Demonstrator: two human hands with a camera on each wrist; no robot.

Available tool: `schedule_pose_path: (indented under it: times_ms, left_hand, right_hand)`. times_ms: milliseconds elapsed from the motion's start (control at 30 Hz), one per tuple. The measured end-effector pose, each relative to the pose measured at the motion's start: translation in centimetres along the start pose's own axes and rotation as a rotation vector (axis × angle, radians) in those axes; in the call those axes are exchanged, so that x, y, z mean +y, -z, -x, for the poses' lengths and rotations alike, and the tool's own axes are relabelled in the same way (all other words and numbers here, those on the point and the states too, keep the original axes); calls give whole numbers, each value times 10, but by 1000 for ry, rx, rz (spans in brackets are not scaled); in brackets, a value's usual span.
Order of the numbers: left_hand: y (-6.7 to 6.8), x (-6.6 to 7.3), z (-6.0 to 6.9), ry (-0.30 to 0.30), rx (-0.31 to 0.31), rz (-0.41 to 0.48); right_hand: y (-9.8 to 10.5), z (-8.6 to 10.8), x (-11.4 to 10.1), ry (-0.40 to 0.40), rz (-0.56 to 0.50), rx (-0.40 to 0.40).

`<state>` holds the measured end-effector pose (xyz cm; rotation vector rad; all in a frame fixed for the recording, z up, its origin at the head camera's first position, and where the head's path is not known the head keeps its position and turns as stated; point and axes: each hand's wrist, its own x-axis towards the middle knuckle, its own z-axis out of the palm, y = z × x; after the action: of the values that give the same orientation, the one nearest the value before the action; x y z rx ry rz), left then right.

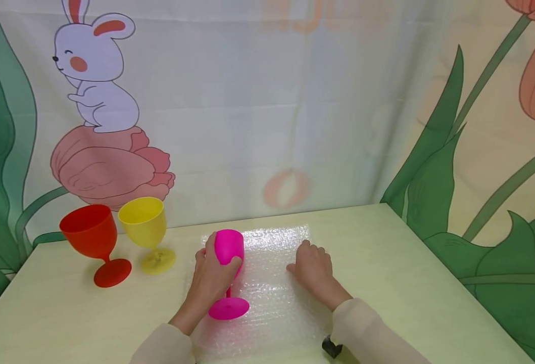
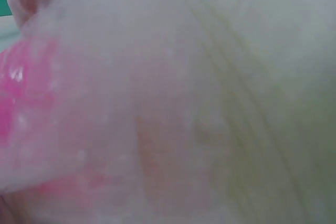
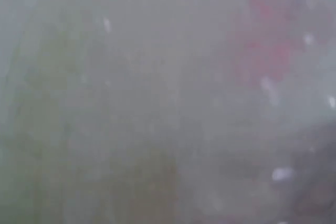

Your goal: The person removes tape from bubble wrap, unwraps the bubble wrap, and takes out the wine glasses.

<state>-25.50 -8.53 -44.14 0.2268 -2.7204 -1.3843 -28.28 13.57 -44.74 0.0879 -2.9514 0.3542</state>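
Note:
My left hand [image 1: 217, 270] grips the bowl of a bright pink plastic goblet [image 1: 229, 243], thumb on the near side. The goblet leans slightly, its round foot toward me, over a sheet of clear bubble wrap [image 1: 267, 303]. My right hand [image 1: 313, 265] is at the wrap's right side with its fingers bent and thumb pointing left. Its fingertips are hidden, so whether it pinches the wrap is unclear. Blurred bubble wrap [image 2: 105, 103] fills most of the left wrist view, with pink [image 2: 16, 77] showing at its left. The right wrist view is a blur with a pinkish patch.
A red goblet [image 1: 90, 232] and a yellow goblet [image 1: 143, 222] stand side by side at the table's back left. The pale table [image 1: 385, 283] ends at a printed curtain [image 1: 231, 126] behind. A small black object [image 1: 332, 347] lies by the right sleeve.

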Motion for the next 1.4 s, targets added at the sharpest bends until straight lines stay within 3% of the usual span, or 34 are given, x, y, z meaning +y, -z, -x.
schedule_pose_path:
  times_ms: [167, 500, 767, 1167, 1400]
  left_hand:
    - [-1, 0, 0, 9, 0, 1]
    - [-2, -1, -1, -23, 10, 24]
    - [1, -2, -3, -1, 21, 37]
    - [15, -7, -4, 4, -36, 67]
    - [13, -5, -4, 43, -18, 63]
  right_hand:
    - [0, -5, 3, -44, -77, -36]
    - [4, -11, 6, -34, -163, -91]
    - [8, -13, 6, -24, -185, -86]
    - [7, -17, 11, -30, -215, -75]
    - [6, -17, 12, -18, -218, -60]
